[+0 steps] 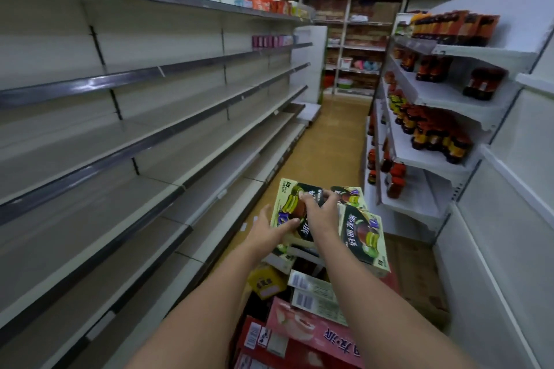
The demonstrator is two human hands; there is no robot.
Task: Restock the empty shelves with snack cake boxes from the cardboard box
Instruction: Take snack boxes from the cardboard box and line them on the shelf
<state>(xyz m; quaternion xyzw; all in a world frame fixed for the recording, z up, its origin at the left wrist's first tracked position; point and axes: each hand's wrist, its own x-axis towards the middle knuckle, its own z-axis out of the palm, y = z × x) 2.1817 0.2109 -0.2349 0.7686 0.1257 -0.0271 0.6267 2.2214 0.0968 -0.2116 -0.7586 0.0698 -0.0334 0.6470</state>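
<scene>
Snack cake boxes (302,213) were stacked loosely: right hand (322,213) pinched the top one, left hand (269,229) pressed flat-fingered. Tilted neighbour box (364,240) looked likely to slide off.

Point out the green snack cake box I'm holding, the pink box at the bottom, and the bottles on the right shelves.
green snack cake box (292,199): head view, printed top face.
pink box (302,328): head view, pink lid.
bottles (431,135): head view, front cluster on a middle right shelf.
</scene>
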